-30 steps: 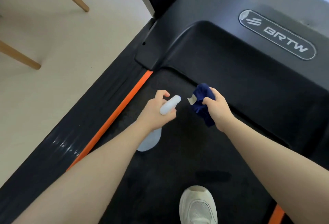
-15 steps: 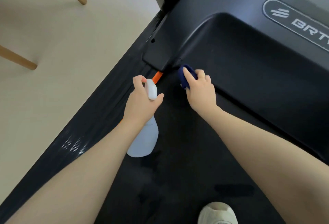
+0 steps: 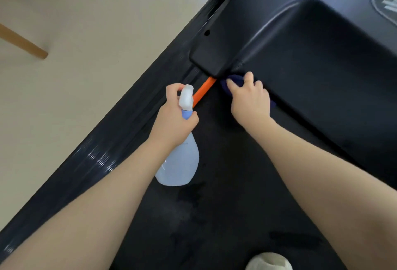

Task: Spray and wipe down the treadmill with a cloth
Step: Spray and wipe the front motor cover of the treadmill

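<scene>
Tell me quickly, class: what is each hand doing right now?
Left hand: holds the spray bottle by its neck.
Right hand: grips the blue cloth, pressing it against the corner of the treadmill cover.

— What are you wearing?
— My arms are bare to past the elbow, no sleeves showing. Nothing on my left hand [image 3: 174, 119] or right hand [image 3: 250, 100]. One pale, off-white shoe [image 3: 268, 261], rounded toe.
</scene>
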Motion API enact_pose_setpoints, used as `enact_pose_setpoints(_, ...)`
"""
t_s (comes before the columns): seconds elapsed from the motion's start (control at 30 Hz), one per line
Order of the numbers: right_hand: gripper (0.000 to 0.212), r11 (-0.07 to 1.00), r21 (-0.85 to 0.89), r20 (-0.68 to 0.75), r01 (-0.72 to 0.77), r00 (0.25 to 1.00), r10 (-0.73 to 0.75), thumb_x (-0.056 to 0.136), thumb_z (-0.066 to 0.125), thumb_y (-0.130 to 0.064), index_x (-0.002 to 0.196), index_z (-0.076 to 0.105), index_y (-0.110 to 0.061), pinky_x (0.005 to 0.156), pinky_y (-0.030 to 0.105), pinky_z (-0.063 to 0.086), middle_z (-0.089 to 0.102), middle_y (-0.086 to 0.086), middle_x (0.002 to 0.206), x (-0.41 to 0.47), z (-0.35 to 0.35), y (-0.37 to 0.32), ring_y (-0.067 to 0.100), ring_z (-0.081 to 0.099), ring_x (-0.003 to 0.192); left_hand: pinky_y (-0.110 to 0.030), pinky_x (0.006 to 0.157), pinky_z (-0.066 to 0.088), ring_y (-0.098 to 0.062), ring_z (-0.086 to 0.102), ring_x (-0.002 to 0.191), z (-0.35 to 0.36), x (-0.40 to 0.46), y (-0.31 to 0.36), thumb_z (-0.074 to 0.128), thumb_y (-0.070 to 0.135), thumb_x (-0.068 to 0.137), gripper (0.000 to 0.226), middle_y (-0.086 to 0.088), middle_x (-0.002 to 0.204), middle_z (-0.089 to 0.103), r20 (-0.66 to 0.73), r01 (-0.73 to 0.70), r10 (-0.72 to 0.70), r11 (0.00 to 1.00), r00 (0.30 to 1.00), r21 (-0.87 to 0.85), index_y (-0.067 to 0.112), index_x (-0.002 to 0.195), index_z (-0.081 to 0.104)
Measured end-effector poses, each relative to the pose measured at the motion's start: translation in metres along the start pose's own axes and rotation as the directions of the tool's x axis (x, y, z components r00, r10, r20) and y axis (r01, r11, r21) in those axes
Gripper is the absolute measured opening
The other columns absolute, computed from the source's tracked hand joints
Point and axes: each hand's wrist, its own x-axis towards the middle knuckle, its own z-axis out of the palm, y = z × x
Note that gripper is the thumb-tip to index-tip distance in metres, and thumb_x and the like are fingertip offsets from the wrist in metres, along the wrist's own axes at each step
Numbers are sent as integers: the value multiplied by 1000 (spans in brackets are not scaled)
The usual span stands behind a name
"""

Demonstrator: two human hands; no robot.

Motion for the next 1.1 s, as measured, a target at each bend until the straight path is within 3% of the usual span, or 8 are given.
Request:
enact_pose_setpoints(0.17,54,916,-51,-14,399,916,-400,63,75,-12,115,64,-20,52,35,44,57,22,101,-22,9,3,34,55,67,-21,64,43,-3,51,77,1,-2,1,59,10,86,47,19,87,45,29,-18,17,1000,999,9,24,122,32)
enact_pose_setpoints(0.3,51,999,-6,-12,-42,999,42,87,49,-14,137,41,-23,71,41,40,39,20,129,7,-4,8,37,49,95,-23,62,43,-7,50,74,3,1,1,59,10,87,46,15,84,44,37,-38,37,999,999,29,24,121,32)
enact_pose_setpoints(0.5,52,925,58,65,374,924,-378,85,58,-21,135,43,-24,66,39,42,43,16,119,-26,7,-14,34,52,91,-19,61,41,-13,53,80,5,1,2,59,7,84,43,11,88,50,58,-45,43,999,997,24,25,113,33)
enact_pose_setpoints(0.63,50,999,46,25,-2,1000,1,89,50,-19,138,40,-25,67,39,37,40,18,125,1,1,6,37,50,96,-32,73,47,-21,56,92,4,-1,-6,59,7,83,45,-4,104,57,73,-11,11,1000,997,4,28,113,33)
enact_pose_setpoints(0.7,49,993,104,89,53,994,-63,90,47,-22,138,37,-26,72,39,41,36,16,130,-21,2,-9,36,49,100,-30,71,47,-22,57,94,3,-4,-9,60,7,82,45,-6,106,57,78,-2,2,1000,997,7,26,114,34)
enact_pose_setpoints(0.83,50,891,75,150,447,879,-453,91,48,-25,140,37,-28,74,39,43,39,15,127,-49,9,-3,34,49,101,-24,65,43,-23,57,91,3,-3,-10,60,7,81,45,-8,105,58,76,-13,11,1000,997,25,20,117,36)
enact_pose_setpoints(1.0,49,997,60,39,-53,998,50,90,48,-19,138,40,-26,70,38,37,38,17,130,-8,5,-3,35,49,99,-31,68,45,-22,58,92,4,-2,-11,58,7,81,44,-6,104,59,68,-3,2,1000,998,17,23,115,36)
enact_pose_setpoints(1.1,49,989,45,117,142,982,-147,93,44,-22,141,31,-26,73,39,39,32,16,134,-44,9,-30,34,47,104,-36,72,47,-24,58,94,4,-5,-9,58,6,80,44,-7,105,59,64,6,-8,1000,998,22,21,116,36)
